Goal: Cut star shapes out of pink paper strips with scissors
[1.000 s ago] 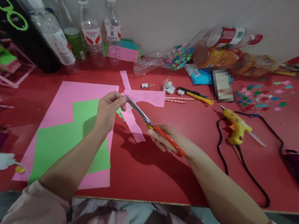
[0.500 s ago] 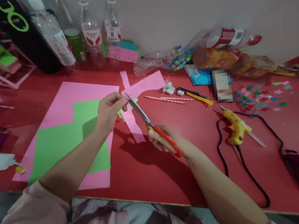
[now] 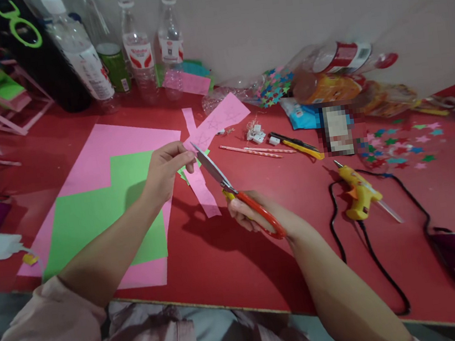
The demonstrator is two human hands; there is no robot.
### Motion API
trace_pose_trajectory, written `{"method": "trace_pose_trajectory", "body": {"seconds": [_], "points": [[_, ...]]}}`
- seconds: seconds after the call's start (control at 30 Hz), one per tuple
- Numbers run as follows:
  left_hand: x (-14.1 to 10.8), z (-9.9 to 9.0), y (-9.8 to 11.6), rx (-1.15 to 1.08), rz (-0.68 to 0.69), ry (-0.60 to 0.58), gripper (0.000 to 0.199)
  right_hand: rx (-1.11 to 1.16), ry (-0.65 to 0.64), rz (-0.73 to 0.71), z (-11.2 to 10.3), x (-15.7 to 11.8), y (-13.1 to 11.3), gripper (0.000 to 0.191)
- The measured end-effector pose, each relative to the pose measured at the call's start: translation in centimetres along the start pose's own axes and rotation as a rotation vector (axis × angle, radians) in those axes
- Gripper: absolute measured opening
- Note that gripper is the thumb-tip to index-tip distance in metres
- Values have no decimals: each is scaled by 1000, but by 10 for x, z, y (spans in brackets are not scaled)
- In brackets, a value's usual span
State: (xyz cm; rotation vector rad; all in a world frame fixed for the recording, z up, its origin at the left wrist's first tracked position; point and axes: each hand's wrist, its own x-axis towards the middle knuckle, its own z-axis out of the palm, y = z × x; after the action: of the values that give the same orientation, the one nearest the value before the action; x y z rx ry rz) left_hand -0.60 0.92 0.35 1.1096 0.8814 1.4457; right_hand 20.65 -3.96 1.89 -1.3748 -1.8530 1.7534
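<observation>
Between the thumb and fingers of my left hand point(image 3: 171, 169) is the near end of a pink paper strip point(image 3: 223, 118) with stars drawn on it. My right hand point(image 3: 250, 212) is closed round the handles of orange-handled scissors point(image 3: 214, 168). The blades point up and left, their tips at the edge of the strip beside my left fingertips. Whether the blades are fully together is hard to make out. Below lie another pink strip point(image 3: 204, 193) and small green scraps point(image 3: 183, 175). Green paper point(image 3: 101, 226) rests on larger pink sheets point(image 3: 131, 135) under my left forearm.
Several bottles point(image 3: 139, 59) stand along the wall, and others lie at the back right. A yellow glue gun point(image 3: 358, 192) with a black cord, a cutter knife point(image 3: 297, 145), striped straws point(image 3: 256, 151) and star cutouts point(image 3: 404, 147) lie to the right. Power strips sit at both sides.
The pink strip has turned in my left hand, its far end swinging upward and its drawn stars now showing more clearly. The scissors have shifted slightly right and down.
</observation>
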Motion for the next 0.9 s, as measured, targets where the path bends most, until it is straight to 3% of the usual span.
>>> {"method": "trace_pose_trajectory", "body": {"seconds": [0.9], "points": [[-1,2,-5,0,-37,45,16,62,116,84,19,5,-6,47]]}}
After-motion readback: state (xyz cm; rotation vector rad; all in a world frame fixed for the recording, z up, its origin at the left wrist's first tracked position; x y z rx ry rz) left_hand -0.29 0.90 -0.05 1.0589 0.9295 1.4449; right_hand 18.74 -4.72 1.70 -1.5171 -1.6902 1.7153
